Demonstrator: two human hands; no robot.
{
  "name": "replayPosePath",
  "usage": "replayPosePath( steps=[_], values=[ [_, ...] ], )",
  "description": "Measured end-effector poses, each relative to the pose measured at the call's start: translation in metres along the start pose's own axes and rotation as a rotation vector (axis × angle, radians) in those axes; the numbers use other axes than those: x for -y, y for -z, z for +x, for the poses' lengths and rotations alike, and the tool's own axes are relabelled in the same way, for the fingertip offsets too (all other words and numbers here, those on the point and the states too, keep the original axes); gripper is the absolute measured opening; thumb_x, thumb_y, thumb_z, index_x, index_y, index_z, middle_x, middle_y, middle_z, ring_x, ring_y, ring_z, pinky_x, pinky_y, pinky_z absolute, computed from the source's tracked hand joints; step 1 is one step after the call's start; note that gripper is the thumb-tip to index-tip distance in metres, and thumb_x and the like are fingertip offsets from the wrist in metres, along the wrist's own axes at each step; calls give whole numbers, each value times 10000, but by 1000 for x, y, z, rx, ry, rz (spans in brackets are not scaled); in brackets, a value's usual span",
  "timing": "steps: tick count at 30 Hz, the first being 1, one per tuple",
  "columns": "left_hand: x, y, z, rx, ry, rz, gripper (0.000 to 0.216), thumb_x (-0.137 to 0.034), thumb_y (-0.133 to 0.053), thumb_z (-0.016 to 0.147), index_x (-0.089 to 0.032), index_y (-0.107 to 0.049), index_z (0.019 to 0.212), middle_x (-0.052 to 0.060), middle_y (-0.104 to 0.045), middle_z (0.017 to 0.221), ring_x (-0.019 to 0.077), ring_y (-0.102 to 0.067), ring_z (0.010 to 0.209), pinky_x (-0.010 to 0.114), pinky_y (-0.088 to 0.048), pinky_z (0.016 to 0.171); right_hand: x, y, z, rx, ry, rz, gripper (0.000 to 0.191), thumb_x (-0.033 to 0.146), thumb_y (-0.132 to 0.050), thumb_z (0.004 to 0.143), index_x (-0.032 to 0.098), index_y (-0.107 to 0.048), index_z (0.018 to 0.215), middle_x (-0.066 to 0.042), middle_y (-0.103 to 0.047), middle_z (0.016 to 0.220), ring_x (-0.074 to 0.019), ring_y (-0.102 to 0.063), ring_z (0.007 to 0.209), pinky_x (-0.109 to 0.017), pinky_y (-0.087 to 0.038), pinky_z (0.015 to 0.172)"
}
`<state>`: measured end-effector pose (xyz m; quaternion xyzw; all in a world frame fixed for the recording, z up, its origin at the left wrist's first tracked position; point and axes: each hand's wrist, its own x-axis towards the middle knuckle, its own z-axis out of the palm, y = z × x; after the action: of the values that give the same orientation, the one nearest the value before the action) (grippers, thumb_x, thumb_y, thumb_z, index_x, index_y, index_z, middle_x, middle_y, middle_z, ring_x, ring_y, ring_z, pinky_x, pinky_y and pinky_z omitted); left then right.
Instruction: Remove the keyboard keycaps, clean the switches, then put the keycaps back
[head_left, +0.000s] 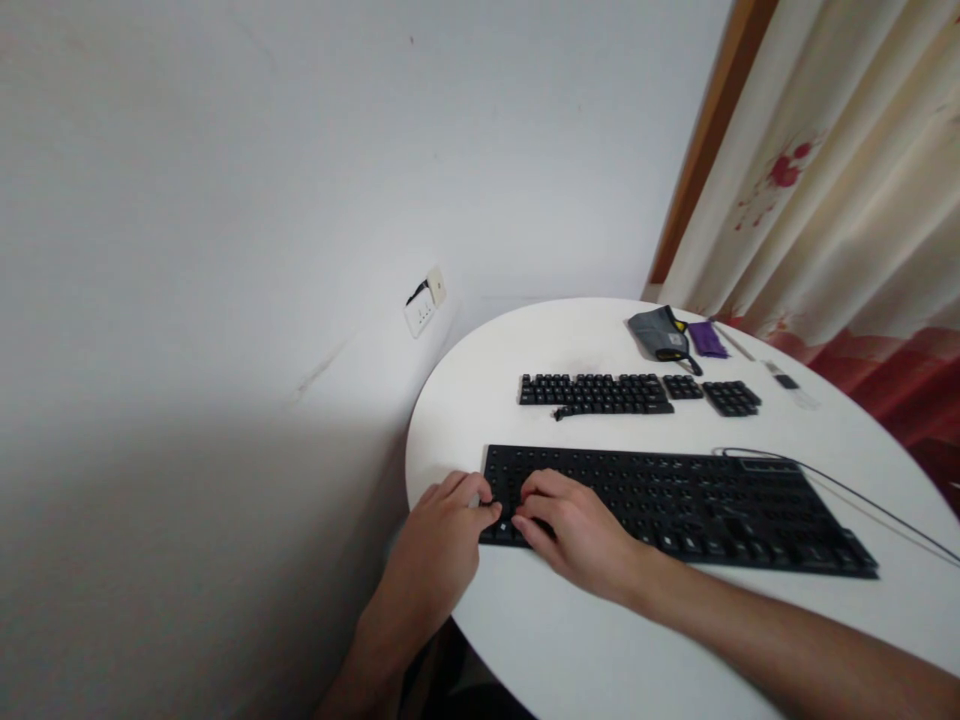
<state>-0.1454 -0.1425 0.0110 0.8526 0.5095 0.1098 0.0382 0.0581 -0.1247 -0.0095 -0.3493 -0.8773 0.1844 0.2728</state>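
A black keyboard [637, 490] lies on the white table, with most of its keycaps off and a row of keys still along its front edge. At its front left corner is my left hand [442, 530], thumb and fingers pinched together; a small pale bit shows between them, too small to name. Just to the right, my right hand [574, 530] rests over the keyboard's left part with its fingers curled and closed. Whatever its fingertips hold, if anything, is hidden. Behind the keyboard, loose black keycaps [600, 392] stand in keyboard order.
Toward the back of the round table [487, 360] lie a grey pouch [660, 333], a purple cloth [706, 339] and a small brush-like item [784, 379]. The keyboard's cable [862, 490] runs off right. A wall with a socket [421, 310] borders the left.
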Motion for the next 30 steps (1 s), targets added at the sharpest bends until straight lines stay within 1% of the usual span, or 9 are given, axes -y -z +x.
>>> replayPosePath(
  steps=[4,10,14,17,20,23,26,28,30],
  values=[
    [-4,0,-2,-5,20,19,316,-36,-516,882,-234,-761,908,57,-644,1004,225,-549,1005,350,-450,820,4,8,0,48,20,-164,230,277,-534,968,187,-693,828,-69,-621,979,-219,-521,945,-371,-429,838],
    [2,1,1,-2,24,-64,383,0,-459,871,-229,-765,856,56,-643,1005,216,-565,1009,358,-461,879,4,7,-1,61,-3,-160,213,277,-535,967,195,-704,866,-57,-618,995,-211,-512,947,-366,-415,837],
    [7,1,17,-72,36,-178,393,5,-426,830,-214,-748,781,40,-669,964,194,-598,953,334,-480,892,4,10,-1,50,2,-111,202,278,-552,960,197,-722,888,-56,-635,972,-203,-533,933,-352,-421,835],
    [10,11,39,-167,16,-297,359,-29,-431,832,-211,-740,844,26,-701,942,174,-630,922,295,-493,880,-6,21,5,-20,-38,-86,176,243,-560,954,200,-728,923,-53,-656,942,-193,-564,919,-331,-431,845],
    [9,25,74,-210,3,-335,251,-151,-505,887,-209,-742,947,27,-732,961,177,-655,887,286,-500,856,-31,40,16,-135,-192,-137,171,170,-564,929,191,-722,991,-59,-670,945,-192,-590,921,-306,-443,838],
    [7,30,119,-129,6,-333,226,-256,-612,866,-215,-735,1051,17,-746,952,174,-663,825,271,-501,791,-65,58,31,-188,-323,-250,209,128,-564,907,180,-732,1018,-67,-674,985,-199,-602,948,-291,-441,851],
    [3,22,159,15,-1,-235,208,-284,-694,799,-231,-752,992,3,-753,876,182,-671,793,260,-476,704,-91,67,43,-158,-367,-372,214,140,-577,906,178,-751,1024,-83,-667,1012,-216,-594,981,-291,-438,849],
    [-1,12,177,78,-4,-151,193,-295,-733,759,-245,-755,944,1,-750,866,190,-673,792,261,-459,673,-100,67,49,-123,-364,-437,205,158,-603,901,186,-757,1034,-90,-658,1014,-226,-582,995,-297,-435,846],
    [-3,2,186,100,-2,-100,178,-302,-760,727,-247,-754,896,12,-746,862,205,-672,797,268,-456,668,-104,64,54,-88,-351,-477,194,175,-626,895,199,-760,1033,-93,-648,1016,-230,-571,1002,-302,-431,848]
  ],
)
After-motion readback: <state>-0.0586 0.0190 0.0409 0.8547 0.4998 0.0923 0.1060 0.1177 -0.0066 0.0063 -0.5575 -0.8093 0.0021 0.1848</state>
